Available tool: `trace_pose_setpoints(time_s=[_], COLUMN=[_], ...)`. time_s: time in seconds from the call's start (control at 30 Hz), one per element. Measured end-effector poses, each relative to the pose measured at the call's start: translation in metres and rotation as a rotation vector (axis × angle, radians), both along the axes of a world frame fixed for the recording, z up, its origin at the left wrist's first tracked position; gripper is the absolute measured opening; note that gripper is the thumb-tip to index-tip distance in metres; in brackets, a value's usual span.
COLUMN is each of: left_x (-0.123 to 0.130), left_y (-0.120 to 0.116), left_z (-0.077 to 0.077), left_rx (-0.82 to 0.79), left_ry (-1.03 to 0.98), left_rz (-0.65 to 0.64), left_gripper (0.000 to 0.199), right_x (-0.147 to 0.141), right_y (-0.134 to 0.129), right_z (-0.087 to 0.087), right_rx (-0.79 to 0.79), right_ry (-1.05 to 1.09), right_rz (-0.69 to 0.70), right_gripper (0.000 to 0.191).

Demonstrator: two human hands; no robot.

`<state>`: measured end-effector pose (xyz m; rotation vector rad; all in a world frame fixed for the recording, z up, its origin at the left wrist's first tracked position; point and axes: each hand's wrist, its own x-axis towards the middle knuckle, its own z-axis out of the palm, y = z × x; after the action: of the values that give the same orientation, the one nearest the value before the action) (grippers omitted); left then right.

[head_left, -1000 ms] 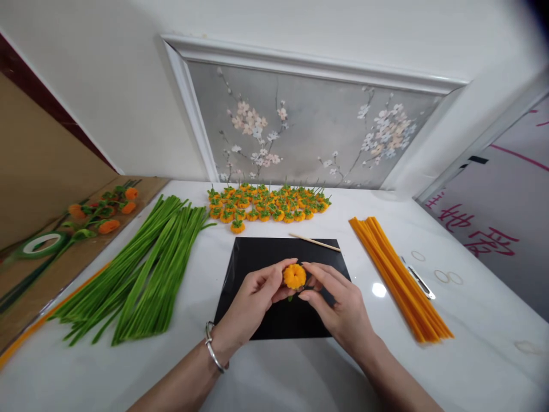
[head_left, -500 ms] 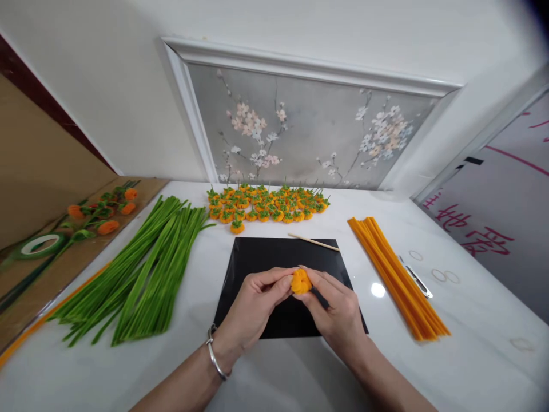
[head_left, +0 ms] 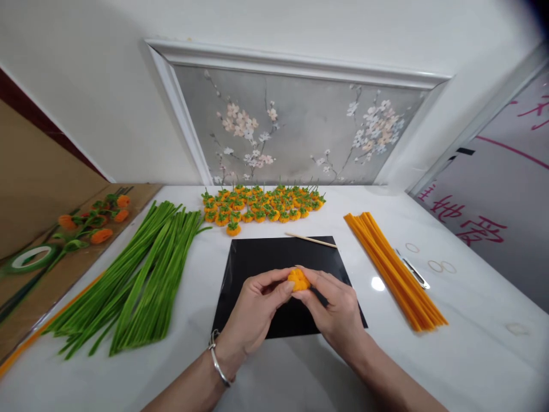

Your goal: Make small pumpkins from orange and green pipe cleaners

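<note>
A small orange pipe-cleaner pumpkin [head_left: 299, 280], ribbed and fuzzy, is pinched between both hands above a black mat [head_left: 244, 257]. My left hand [head_left: 257, 309] grips its left side with thumb and forefinger; a silver bracelet circles that wrist. On the other side, my right hand [head_left: 337, 303] closes its thumb and fingers on the right edge. No green top shows on this piece. Part of it is covered by the fingertips. A thin wooden stick [head_left: 312, 240] rests across the mat's far edge.
Finished orange pieces with green tops [head_left: 261, 205] crowd the table's back. Green pipe cleaners [head_left: 141, 280] lie left, orange ones [head_left: 392, 269] right. Beside those are a small metal cutter [head_left: 416, 273] and rubber bands [head_left: 436, 266]. Green tape [head_left: 32, 258] and orange flowers [head_left: 102, 236] sit far left.
The orange piece has been tilted between my fingers, so its ribbed side shows more. Both hands keep their hold. The camera view has shifted slightly.
</note>
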<state>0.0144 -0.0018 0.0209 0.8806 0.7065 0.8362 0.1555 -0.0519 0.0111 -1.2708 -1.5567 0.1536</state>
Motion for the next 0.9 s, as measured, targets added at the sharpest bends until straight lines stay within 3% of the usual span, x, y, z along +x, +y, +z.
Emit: trace_pose_setpoints(time_s=[0.13,0.37,0.6,0.73,0.9], left_x=[0.001,-0.006,-0.008,-0.004,0.001], left_y=[0.001,0.005,0.009,0.005,0.001], left_z=[0.000,0.005,0.001,0.002,0.002], left_rx=[-0.021,-0.053,-0.081,-0.074,-0.052], left_ry=[-0.024,-0.135,-0.099,-0.101,-0.062], left_rz=[-0.003,-0.051,-0.036,-0.069,-0.072], left_gripper=[0.021,0.038,0.029,0.025,0.024], right_x=[0.001,0.013,0.016,0.013,0.009], right_y=[0.001,0.004,0.003,0.003,0.003], right_z=[-0.004,-0.008,0.002,0.003,0.001], right_rx=[-0.012,-0.107,-0.139,-0.157,-0.161], right_ry=[0.023,0.124,0.288,0.430,0.425], right_rz=[-0.013,0.049,0.153,0.170,0.172], right_gripper=[0.025,0.053,0.021,0.020,0.017])
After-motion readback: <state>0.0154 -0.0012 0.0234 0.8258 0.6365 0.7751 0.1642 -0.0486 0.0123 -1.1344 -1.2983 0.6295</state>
